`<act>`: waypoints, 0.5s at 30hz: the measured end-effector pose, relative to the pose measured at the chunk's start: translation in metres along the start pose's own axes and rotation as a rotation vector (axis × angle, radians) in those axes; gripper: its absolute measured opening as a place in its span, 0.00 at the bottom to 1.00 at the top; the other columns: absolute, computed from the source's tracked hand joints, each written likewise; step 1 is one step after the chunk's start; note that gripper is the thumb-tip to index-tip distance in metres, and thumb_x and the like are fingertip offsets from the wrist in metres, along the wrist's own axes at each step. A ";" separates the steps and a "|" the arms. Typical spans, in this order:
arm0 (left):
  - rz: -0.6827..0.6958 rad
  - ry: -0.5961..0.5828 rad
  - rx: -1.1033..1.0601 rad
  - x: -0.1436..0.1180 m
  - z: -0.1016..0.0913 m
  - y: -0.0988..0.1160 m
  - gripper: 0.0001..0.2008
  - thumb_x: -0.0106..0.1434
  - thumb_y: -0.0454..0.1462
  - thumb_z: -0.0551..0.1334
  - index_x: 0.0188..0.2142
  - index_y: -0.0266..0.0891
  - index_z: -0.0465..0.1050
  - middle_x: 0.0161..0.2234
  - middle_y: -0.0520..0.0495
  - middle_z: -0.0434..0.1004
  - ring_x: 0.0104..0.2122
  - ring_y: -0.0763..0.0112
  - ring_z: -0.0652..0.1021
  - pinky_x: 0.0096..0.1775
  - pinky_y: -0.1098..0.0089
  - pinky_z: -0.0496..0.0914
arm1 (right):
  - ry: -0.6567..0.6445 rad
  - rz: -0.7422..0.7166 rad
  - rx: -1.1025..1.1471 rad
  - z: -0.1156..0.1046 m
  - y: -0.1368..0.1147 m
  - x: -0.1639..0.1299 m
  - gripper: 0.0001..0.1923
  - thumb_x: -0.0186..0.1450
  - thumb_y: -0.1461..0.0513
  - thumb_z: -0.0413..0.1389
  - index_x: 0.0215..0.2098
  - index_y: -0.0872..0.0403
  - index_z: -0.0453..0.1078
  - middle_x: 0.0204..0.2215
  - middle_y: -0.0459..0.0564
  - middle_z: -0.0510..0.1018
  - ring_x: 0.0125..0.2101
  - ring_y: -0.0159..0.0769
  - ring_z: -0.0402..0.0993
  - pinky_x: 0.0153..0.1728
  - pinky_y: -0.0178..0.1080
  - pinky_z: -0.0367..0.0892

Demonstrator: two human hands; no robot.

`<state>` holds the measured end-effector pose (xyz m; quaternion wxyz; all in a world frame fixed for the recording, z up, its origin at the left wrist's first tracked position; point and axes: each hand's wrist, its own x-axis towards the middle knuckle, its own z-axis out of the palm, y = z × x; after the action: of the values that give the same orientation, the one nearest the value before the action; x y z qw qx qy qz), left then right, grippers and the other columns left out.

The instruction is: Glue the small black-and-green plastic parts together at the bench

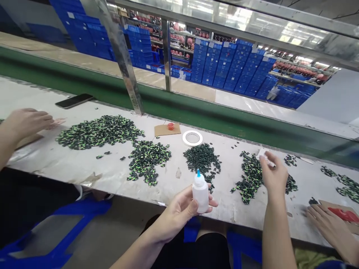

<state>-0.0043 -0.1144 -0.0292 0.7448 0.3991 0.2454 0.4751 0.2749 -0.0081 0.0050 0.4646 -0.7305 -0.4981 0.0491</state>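
Note:
My left hand [182, 209] is wrapped round a white squeeze bottle [201, 196] with a blue nozzle, held upright in front of the table edge. To the right, my right hand [273, 173] pinches a crumpled white tissue [266, 155] over a pile of small black and green pieces [248, 177]. Behind the bottle lies a pile of small dark pieces [202, 158]. Left of that spreads a black and green pile [148, 160].
A white tape roll [192, 138] and cardboard [161, 130] with a red cap [170, 126] lie at the back. A larger pile [101, 130] and a phone [74, 101] are left. Co-workers' hands rest at left [26, 125] and right [331, 229], beside red material [343, 215]. A metal post [120, 56] rises behind.

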 end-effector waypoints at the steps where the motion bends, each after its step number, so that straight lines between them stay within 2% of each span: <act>1: 0.010 0.008 0.013 0.000 0.000 -0.001 0.26 0.60 0.53 0.61 0.49 0.37 0.72 0.44 0.37 0.78 0.47 0.53 0.77 0.49 0.55 0.71 | -0.071 -0.014 0.131 -0.001 -0.008 -0.028 0.20 0.58 0.51 0.57 0.43 0.55 0.73 0.43 0.57 0.78 0.42 0.47 0.73 0.45 0.50 0.68; 3: 0.021 0.033 0.057 0.001 0.000 -0.004 0.27 0.60 0.54 0.60 0.50 0.37 0.72 0.46 0.36 0.77 0.50 0.52 0.75 0.52 0.53 0.69 | -0.304 -0.039 0.351 0.000 -0.022 -0.085 0.20 0.59 0.50 0.59 0.45 0.52 0.73 0.40 0.54 0.78 0.40 0.44 0.74 0.42 0.47 0.70; 5: 0.030 0.074 0.107 0.000 0.000 -0.005 0.28 0.62 0.55 0.58 0.51 0.38 0.71 0.50 0.36 0.76 0.53 0.51 0.73 0.55 0.53 0.67 | -0.501 -0.035 0.586 0.005 -0.035 -0.135 0.25 0.58 0.47 0.59 0.48 0.51 0.72 0.38 0.53 0.78 0.38 0.43 0.74 0.40 0.45 0.70; 7: 0.043 0.103 0.154 0.000 -0.001 -0.006 0.29 0.63 0.55 0.56 0.54 0.39 0.69 0.54 0.37 0.73 0.56 0.51 0.70 0.57 0.53 0.65 | -0.622 0.037 0.751 0.012 -0.043 -0.170 0.30 0.55 0.45 0.62 0.50 0.50 0.69 0.38 0.52 0.78 0.38 0.43 0.74 0.40 0.44 0.70; 11: 0.064 0.127 0.259 -0.003 -0.002 -0.005 0.29 0.65 0.53 0.54 0.60 0.41 0.63 0.61 0.38 0.65 0.60 0.52 0.65 0.58 0.55 0.63 | -0.690 0.273 1.029 0.032 -0.047 -0.202 0.37 0.51 0.49 0.68 0.55 0.46 0.61 0.39 0.49 0.77 0.36 0.39 0.75 0.39 0.41 0.71; 15: 0.081 0.118 0.363 -0.005 0.002 -0.011 0.28 0.66 0.50 0.53 0.62 0.41 0.59 0.64 0.39 0.58 0.63 0.54 0.61 0.60 0.56 0.61 | -0.673 0.425 1.230 0.050 -0.042 -0.209 0.33 0.49 0.48 0.68 0.50 0.46 0.64 0.37 0.49 0.77 0.34 0.39 0.75 0.35 0.39 0.71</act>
<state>0.0003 -0.1221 -0.0369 0.6252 0.5078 0.3540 0.4754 0.1149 -0.1348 -0.0744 0.5932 -0.3637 -0.3438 0.6306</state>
